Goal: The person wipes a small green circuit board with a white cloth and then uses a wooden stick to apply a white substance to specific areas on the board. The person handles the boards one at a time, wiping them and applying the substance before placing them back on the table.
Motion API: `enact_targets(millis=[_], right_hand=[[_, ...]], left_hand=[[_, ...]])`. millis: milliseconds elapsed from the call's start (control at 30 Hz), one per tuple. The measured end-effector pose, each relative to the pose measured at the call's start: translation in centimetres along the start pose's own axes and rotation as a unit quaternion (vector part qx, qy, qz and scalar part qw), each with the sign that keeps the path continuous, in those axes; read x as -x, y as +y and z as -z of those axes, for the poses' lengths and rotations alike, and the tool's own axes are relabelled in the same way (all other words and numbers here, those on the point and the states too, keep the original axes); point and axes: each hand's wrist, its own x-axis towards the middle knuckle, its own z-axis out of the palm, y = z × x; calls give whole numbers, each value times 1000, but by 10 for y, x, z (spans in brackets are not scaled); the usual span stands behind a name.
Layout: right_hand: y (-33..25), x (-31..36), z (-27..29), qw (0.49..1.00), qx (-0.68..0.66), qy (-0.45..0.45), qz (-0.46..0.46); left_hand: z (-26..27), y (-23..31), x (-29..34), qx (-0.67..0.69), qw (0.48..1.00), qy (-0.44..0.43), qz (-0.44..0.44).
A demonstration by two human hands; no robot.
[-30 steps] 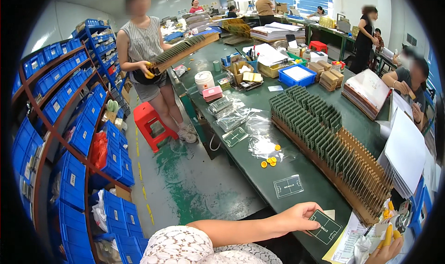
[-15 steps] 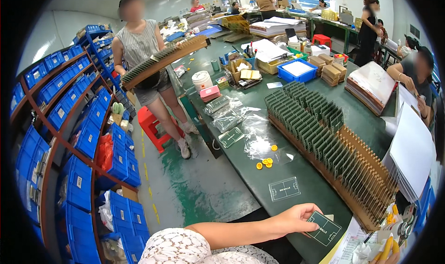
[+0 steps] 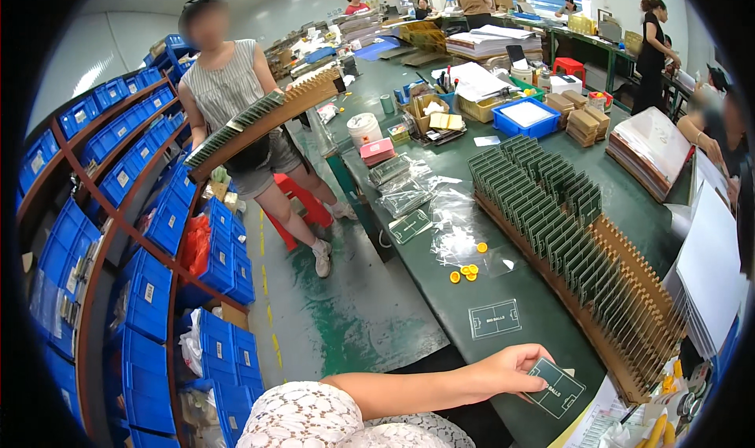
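Note:
My left hand (image 3: 515, 373) reaches in from the lower edge and is closed on a dark green card (image 3: 557, 391) with white pitch lines, thumb on its top face. A pale edge shows behind the card. At the lower right rim, yellow-covered fingertips (image 3: 657, 432) appear to belong to my right hand; the rest is cut off, and its grip is hidden. A similar card (image 3: 495, 319) lies flat on the green table (image 3: 440, 322). Right of it, a long slotted wooden rack (image 3: 543, 271) holds many upright green cards (image 3: 543, 204).
Small yellow rings (image 3: 464, 275) and clear plastic bags (image 3: 456, 220) lie on the table. A blue tray (image 3: 527, 116) stands farther back. At left, a co-worker (image 3: 228, 78) carries another slotted rack (image 3: 267, 117) beside shelves of blue bins (image 3: 149, 291). White sheets (image 3: 712, 263) stand at right.
The view has shifted, so the table and racks appear slightly farther right and lower. My left hand keeps hold of the card. The co-worker's rack appears closer.

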Motion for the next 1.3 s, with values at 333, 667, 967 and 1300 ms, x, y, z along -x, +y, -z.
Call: enact_targets(millis=[333, 667, 967, 1300], right_hand=[[13, 43, -3, 994, -26, -60, -85], [-24, 23, 25, 992, -44, -79, -87], [-34, 39, 31, 989, -37, -107, -90], [-40, 41, 16, 989, -70, -110, -76]], left_hand=[[12, 10, 3, 17, 1000, 3, -7], [-11, 26, 0, -12, 1000, 6, -11], [-27, -30, 22, -11, 976, -131, 175], [-4, -21, 28, -39, 997, 7, 71]])
